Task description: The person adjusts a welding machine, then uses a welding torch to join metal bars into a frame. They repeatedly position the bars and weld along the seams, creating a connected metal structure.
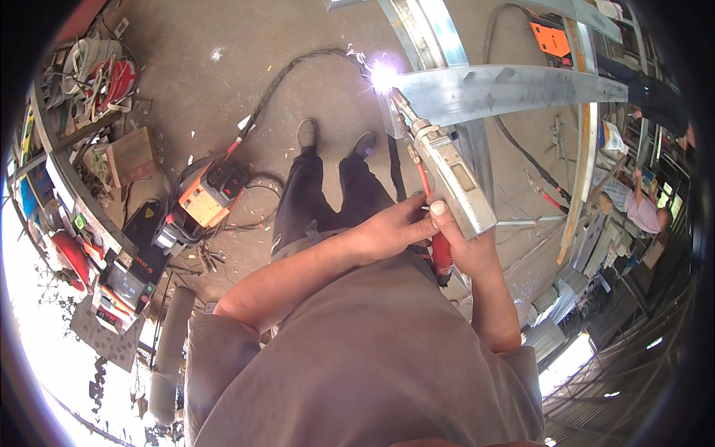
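Note:
A silver handheld welding gun [456,179] slants up and to the left in front of me. My right hand [468,249] is closed round its rear grip, thumb up beside the body. From the left, my left hand [398,229] reaches in, fingers closed at the gun's underside near a thin orange hose [425,177]. Below the hands shows a red piece [442,255], partly hidden. At the nozzle [402,104] a bright white-violet glare [383,77] with sparks burns against the left end of a flat silvery metal bar [514,91], hiding the contact point.
An orange-and-black machine [210,195] stands on the floor at left, with a black cable [279,78] curving from it. Cluttered shelving [63,175] lines the left side. Metal frame members [428,33] and another orange machine [551,39] lie ahead right. Another person [642,211] is at far right.

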### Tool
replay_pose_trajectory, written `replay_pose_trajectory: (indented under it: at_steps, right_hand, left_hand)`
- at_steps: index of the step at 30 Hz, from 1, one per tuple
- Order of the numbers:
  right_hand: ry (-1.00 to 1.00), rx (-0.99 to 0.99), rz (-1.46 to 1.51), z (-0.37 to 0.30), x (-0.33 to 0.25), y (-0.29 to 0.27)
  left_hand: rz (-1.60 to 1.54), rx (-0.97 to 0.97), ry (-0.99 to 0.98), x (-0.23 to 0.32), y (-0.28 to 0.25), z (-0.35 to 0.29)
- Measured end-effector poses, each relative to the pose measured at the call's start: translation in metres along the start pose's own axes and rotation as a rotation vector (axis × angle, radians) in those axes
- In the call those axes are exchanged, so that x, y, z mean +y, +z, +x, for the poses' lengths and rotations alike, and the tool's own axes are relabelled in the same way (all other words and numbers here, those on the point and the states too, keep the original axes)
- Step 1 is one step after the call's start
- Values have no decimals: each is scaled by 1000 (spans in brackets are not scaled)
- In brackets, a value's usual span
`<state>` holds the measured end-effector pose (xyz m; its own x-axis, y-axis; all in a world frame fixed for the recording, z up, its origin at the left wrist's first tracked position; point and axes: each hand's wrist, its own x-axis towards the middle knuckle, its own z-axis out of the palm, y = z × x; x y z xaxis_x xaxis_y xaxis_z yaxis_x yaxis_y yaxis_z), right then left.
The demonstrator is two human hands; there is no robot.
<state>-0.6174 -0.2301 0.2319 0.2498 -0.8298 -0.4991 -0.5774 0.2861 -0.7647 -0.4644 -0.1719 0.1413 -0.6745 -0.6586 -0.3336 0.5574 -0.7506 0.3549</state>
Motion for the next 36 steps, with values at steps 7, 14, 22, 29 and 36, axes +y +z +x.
replay_pose_trajectory:
  at_steps: [7,14,22,29,36]
  right_hand:
    - [-1,-1,12,-2,-1,2]
    - [12,10,8,-4,3,5]
    - [14,21,-39,-6,7,4]
    - [13,20,-51,-8,6,4]
    - [131,-67,-33,-12,1,0]
  left_hand:
    - [-13,-15,-13,1,-1,-3]
    - [-15,-13,6,-5,-3,-3]
    - [16,-6,-18,-5,-3,-4]
    - [50,-23,-28,-4,-3,-6]
    - [67,-17,-36,-6,-2,-6]
